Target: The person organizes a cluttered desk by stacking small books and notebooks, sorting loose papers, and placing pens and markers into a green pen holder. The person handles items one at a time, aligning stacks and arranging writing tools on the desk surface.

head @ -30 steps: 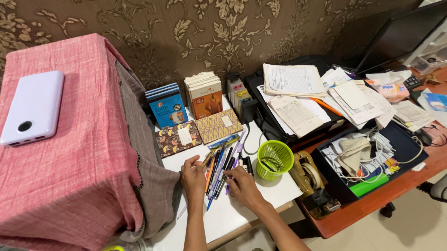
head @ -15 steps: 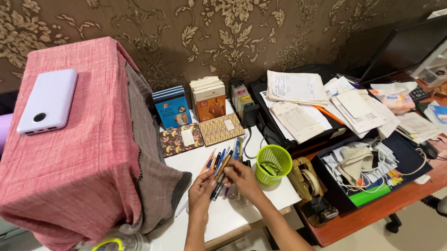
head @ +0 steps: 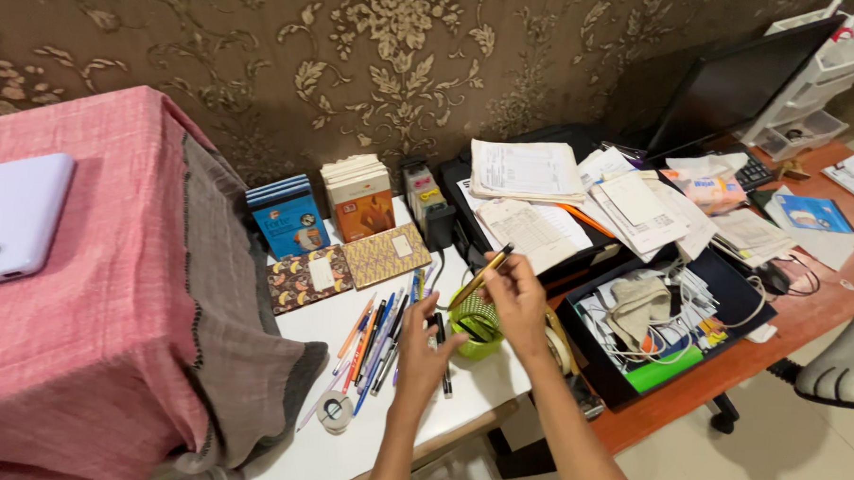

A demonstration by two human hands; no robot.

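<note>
Brown wallpaper with a pale floral pattern backs a crowded white tabletop (head: 460, 388). Half a second ago both hands were together over the loose pens, sharing a small bundle; now they have parted. The right hand (head: 515, 295) has risen above the green mesh cup (head: 473, 322), its fingers (head: 494, 268) pinched closed around a gold-and-black pen (head: 478, 277) that slants up and to the right, its lower end just over the cup's rim. The left hand (head: 423, 358) sits lower and nearer, just left of the cup, its thumb stretched toward the cup's side and its fingers loosely curled; I cannot tell whether it grips anything.

The remaining pens (head: 376, 338) lie fanned on the tabletop left of the left hand, no longer in either grasp. A small tape roll (head: 333, 410) rests near their near ends.

On the far side, two patterned notebooks (head: 348, 266) lie flat in front of upright booklets (head: 322, 211). A red cloth-covered box (head: 94, 295) fills the left, with a white power bank (head: 11, 218) on top. To the right, papers (head: 529, 170) are piled on a black printer, beside a dark tray of cables (head: 670, 324).
</note>
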